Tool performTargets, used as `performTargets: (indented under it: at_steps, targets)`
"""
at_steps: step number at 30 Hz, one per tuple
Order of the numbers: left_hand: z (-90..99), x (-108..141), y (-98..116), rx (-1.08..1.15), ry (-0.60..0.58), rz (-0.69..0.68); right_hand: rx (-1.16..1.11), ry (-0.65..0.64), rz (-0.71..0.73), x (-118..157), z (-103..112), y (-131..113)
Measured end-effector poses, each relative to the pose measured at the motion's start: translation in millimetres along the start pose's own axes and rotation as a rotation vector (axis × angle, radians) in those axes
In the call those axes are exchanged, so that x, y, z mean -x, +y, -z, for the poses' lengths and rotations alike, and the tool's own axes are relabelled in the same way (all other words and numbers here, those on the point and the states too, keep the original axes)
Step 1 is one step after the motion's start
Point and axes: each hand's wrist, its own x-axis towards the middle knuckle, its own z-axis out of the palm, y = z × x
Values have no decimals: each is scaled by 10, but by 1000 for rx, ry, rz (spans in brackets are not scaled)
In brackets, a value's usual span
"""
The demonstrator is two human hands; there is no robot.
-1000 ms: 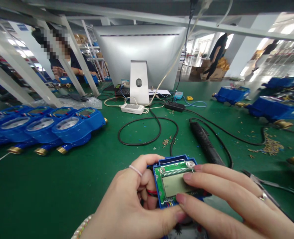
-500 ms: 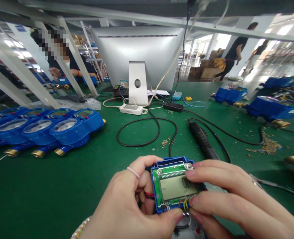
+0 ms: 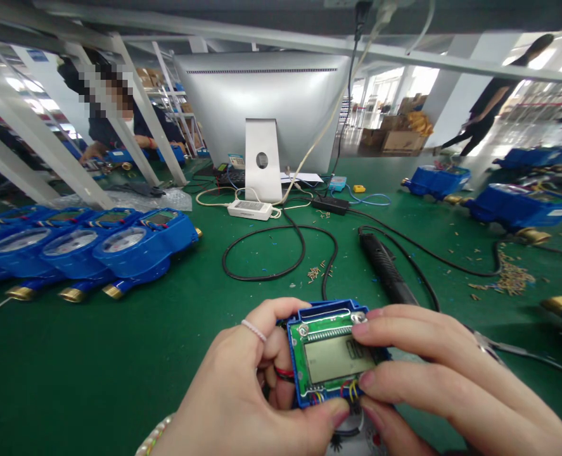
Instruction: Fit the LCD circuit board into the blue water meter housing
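Note:
Low in the middle, a blue water meter shows its open display compartment. Inside lies a green circuit board with a grey display and red, yellow and white wires at its lower edge. My left hand wraps round the left side of the housing, thumb along the lower edge, a dark ring-shaped band on one finger. My right hand grips the other side, two fingertips on the display's right side, the thumb near the wires. The meter's lower body is mostly hidden beneath both hands.
A row of blue water meters stands left; more meters stand right. A black electric screwdriver lies beyond my hands, near small screws. Cables loop before a monitor. A metal hand tool lies beside my right hand.
Both hands keep their hold on the meter with hardly any shift. In the background, a walking person has moved to the right, and a seated co-worker's hand has lowered.

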Motion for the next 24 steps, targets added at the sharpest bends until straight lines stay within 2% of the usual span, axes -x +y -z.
performTargets:
  at_steps: [3,7,13,24]
  targets:
    - [0,-1,-2,12,-8,-6,-2,-14,0,18,15,-8]
    - [4,-4,-8,-18,-19,-19,13,-122,-14,42,34,-10]
    - [-1,-6,7,-31,-18,-23,0,-76,-74,35,-9,-41]
    - [8,-11,-5,-50,-19,-18,7,-83,-160,53,-50,-107]
